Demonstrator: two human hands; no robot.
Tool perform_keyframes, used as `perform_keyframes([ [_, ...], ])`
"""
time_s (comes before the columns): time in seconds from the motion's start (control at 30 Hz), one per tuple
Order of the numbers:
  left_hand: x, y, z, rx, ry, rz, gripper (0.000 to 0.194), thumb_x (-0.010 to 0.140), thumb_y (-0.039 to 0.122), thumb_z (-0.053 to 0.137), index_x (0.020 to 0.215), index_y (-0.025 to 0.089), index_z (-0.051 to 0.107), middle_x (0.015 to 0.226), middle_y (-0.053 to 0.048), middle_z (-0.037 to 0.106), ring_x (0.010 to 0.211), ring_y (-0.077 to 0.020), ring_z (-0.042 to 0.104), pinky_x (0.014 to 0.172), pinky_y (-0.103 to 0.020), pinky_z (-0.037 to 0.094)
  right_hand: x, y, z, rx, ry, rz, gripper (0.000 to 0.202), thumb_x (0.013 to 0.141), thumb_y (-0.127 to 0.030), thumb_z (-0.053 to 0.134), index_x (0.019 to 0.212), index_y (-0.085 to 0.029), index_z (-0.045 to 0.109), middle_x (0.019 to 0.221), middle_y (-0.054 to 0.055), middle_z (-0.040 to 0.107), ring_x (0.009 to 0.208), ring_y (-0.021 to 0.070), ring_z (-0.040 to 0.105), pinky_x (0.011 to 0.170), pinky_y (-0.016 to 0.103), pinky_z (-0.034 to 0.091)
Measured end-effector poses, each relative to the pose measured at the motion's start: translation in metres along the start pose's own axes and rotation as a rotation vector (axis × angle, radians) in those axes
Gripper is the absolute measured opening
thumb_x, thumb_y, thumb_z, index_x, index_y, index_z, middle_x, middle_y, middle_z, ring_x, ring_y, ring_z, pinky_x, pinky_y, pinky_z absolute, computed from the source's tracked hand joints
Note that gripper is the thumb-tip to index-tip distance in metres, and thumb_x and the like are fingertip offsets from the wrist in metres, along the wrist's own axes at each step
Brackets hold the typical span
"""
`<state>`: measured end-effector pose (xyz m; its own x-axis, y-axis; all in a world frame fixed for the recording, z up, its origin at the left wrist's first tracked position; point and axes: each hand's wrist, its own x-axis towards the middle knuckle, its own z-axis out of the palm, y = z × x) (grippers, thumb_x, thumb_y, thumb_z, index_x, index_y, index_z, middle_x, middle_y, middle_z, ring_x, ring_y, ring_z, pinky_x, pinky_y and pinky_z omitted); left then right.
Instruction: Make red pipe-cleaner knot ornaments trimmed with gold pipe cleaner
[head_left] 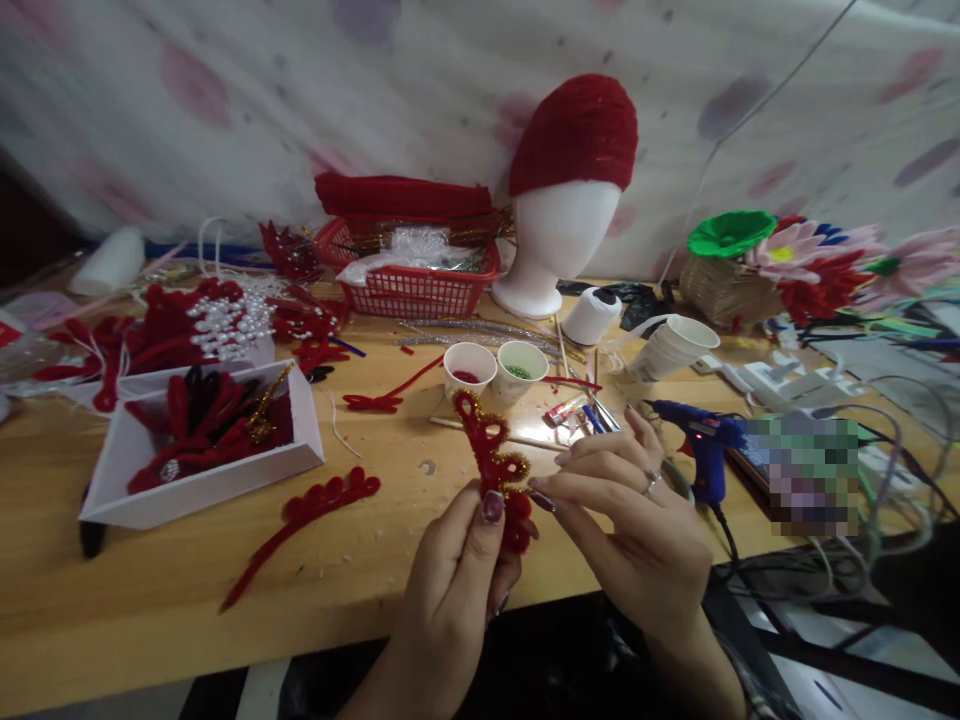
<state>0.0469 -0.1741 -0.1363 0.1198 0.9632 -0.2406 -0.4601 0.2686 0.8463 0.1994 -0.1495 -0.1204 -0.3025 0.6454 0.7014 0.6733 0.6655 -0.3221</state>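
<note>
A red fuzzy piece with gold-edged loops [486, 450] is upright over the table's front edge. My left hand [465, 560] grips its lower part, the thumb lying across the front. My right hand [630, 520], with a ring on one finger, pinches at the piece's right side, thumb and index finger closed on a gold edging strand; the other fingers are bent above. Another red looped strip [315, 510] lies on the wooden table [360, 590] to the left. Behind the held piece stand a paper cup of red beads [469, 368] and one of green beads [522, 368].
At the left sits a white box [206, 490] of red and black pieces. A red basket [416, 290] and a white head form [555, 230] with a red cap stand behind. To the right are a blue glue gun [705, 440], a tilted paper cup [671, 348] and cables.
</note>
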Motion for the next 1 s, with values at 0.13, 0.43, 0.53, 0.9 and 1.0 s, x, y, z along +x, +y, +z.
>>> perform_keyframes([
  [0.13, 0.002, 0.001, 0.0, 0.006, 0.002, -0.017, 0.043, 0.082, 0.058, 0.067, 0.065, 0.019, 0.06, 0.046, 0.007, 0.036, 0.042, -0.0072, 0.029, 0.04, -0.022, 0.023, 0.001, 0.001, -0.001, 0.006, -0.003, 0.009, 0.018, 0.088, -0.008, 0.063, 0.091, -0.026, 0.066, 0.075, -0.004, 0.067, 0.081, 0.0163, 0.062, 0.109, 0.05, 0.031],
  [0.43, 0.007, 0.004, -0.011, 0.283, 0.049, 0.072, 0.044, 0.089, 0.059, 0.056, 0.066, 0.021, 0.058, 0.054, 0.003, 0.047, 0.05, -0.0124, 0.041, 0.052, -0.026, 0.033, 0.009, 0.007, -0.01, 0.235, -0.132, 0.341, 0.021, 0.092, -0.02, 0.063, 0.111, -0.028, 0.07, 0.107, 0.005, 0.071, 0.102, 0.0221, 0.066, 0.087, 0.038, 0.051],
  [0.53, 0.007, 0.001, -0.011, 0.319, 0.08, 0.152, 0.039, 0.09, 0.054, 0.058, 0.065, 0.023, 0.06, 0.051, 0.002, 0.047, 0.048, -0.0142, 0.041, 0.052, -0.028, 0.03, 0.014, 0.004, -0.006, 0.29, -0.191, 0.377, 0.019, 0.091, -0.022, 0.066, 0.108, -0.028, 0.072, 0.103, 0.004, 0.073, 0.099, 0.022, 0.067, 0.087, 0.039, 0.053],
  [0.9, 0.007, -0.003, -0.014, 0.382, 0.132, 0.275, 0.028, 0.087, 0.04, 0.065, 0.062, 0.027, 0.067, 0.048, 0.001, 0.051, 0.047, -0.0169, 0.043, 0.059, -0.028, 0.038, 0.018, 0.005, 0.001, 0.581, -0.254, 0.523, 0.006, 0.089, -0.023, 0.068, 0.087, -0.024, 0.074, 0.083, 0.002, 0.073, 0.08, 0.0181, 0.068, 0.078, 0.035, 0.057],
  [1.0, 0.006, 0.0, -0.017, 0.423, 0.091, 0.199, 0.032, 0.089, 0.047, 0.06, 0.067, 0.026, 0.069, 0.049, 0.002, 0.049, 0.047, -0.0158, 0.043, 0.054, -0.028, 0.036, 0.017, 0.006, 0.002, 0.661, -0.245, 0.558, 0.005, 0.089, -0.025, 0.069, 0.087, -0.025, 0.073, 0.084, 0.002, 0.072, 0.082, 0.0179, 0.068, 0.075, 0.033, 0.059],
])
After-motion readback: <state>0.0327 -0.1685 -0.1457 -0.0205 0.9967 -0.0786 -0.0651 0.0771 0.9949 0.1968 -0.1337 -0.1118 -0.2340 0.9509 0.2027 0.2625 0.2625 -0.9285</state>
